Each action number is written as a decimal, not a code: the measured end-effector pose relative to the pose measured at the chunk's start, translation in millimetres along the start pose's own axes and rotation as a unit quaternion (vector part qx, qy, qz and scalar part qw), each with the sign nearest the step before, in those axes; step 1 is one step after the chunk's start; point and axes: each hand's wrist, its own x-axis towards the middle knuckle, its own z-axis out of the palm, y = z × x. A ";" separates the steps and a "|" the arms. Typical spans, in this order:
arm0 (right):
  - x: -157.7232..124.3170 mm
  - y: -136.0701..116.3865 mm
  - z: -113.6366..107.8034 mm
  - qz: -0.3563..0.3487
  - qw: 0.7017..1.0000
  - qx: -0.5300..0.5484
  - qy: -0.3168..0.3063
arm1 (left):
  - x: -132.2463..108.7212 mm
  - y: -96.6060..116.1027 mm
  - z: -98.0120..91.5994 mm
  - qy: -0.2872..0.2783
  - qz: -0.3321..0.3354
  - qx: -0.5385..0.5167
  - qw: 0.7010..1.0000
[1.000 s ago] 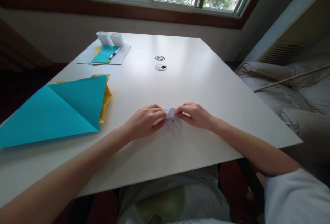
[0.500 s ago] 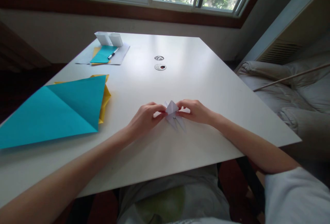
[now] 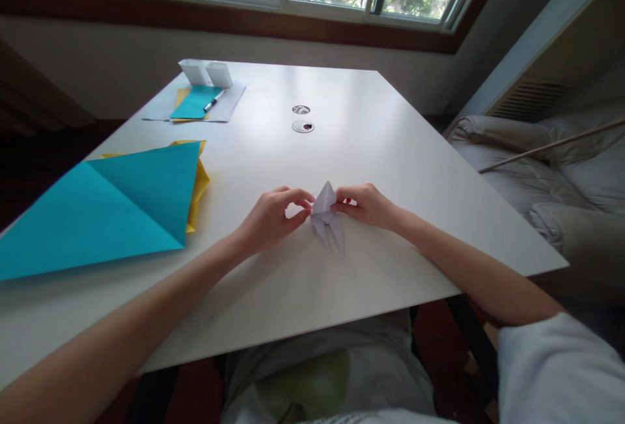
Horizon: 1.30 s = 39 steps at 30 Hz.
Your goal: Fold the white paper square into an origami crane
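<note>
A small folded white paper [image 3: 325,206] is held upright over the white table [image 3: 263,300], with a pointed top and narrow legs hanging below. My right hand [image 3: 367,204] pinches its right edge between thumb and fingers. At its left edge is my left hand [image 3: 277,215], thumb and forefinger curved round with their tips against the paper.
A large turquoise sheet [image 3: 131,209] lies at the left over yellow paper [image 3: 198,199]. Farther back are small turquoise paper [image 3: 193,103], a pen [image 3: 213,101] and two white boxes [image 3: 219,75]. Two round discs [image 3: 303,127] sit at mid-table.
The pointed top of the white paper now stands taller and narrower, and its legs hang closer together. My left hand has shifted slightly left, its fingers a little wider.
</note>
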 end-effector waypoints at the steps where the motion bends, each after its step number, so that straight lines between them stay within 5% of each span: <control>1: 0.3 0.2 -0.2 0.002 1.000 0.004 0.001 | -0.1 0.2 -0.7 -0.002 0.010 0.007 1.000; 8: 1.6 -3.3 -0.2 0.026 1.000 0.007 0.005 | -0.2 -1.5 4.8 0.000 0.015 0.037 0.999; 20: 0.1 -15.3 2.0 0.113 0.992 0.048 0.027 | 2.2 1.9 6.6 -0.022 -0.181 -0.098 0.978; 29: 2.1 -20.3 13.9 0.175 0.977 0.059 0.109 | 0.9 9.7 11.6 0.028 -0.191 -0.080 0.978; 39: 3.2 -26.3 6.5 0.177 0.980 0.023 0.085 | -0.5 14.0 11.8 0.029 -0.154 -0.025 0.987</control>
